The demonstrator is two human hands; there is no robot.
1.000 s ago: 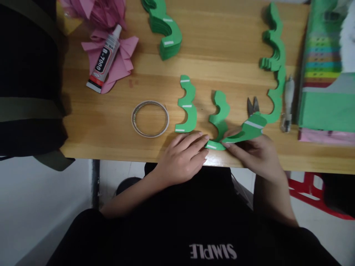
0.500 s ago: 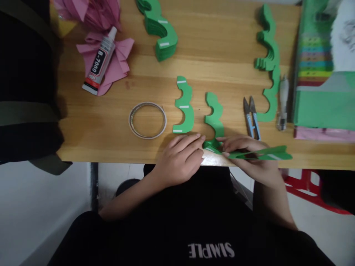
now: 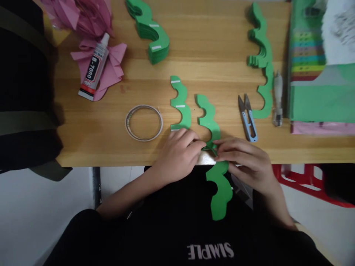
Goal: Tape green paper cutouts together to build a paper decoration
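Observation:
At the table's near edge, my right hand (image 3: 248,162) pinches a green wavy-edged paper strip (image 3: 220,199), which hangs past the edge against the dark shirt. Its upper end meets the near end of another green wavy strip (image 3: 208,114) lying on the table. My left hand (image 3: 179,157) is closed, thumb and fingertips pinching at that join from the left; the exact overlap is hidden by fingers. Left of it lies a green wavy strip with white tape pieces (image 3: 182,98), its near end partly under my left hand.
A tape roll (image 3: 126,122) lies to the left, below a glue tube (image 3: 93,68) on pink paper (image 3: 118,55). Stacked green strips (image 3: 159,40) and more green pieces (image 3: 266,55) lie farther back. Thread snips (image 3: 248,118), a white pen-like tool (image 3: 277,98) and packaged sheets (image 3: 321,103) are right.
The strip in my right hand has swung from pointing right to hanging down over the edge. My left fingers have moved in and closed at the join.

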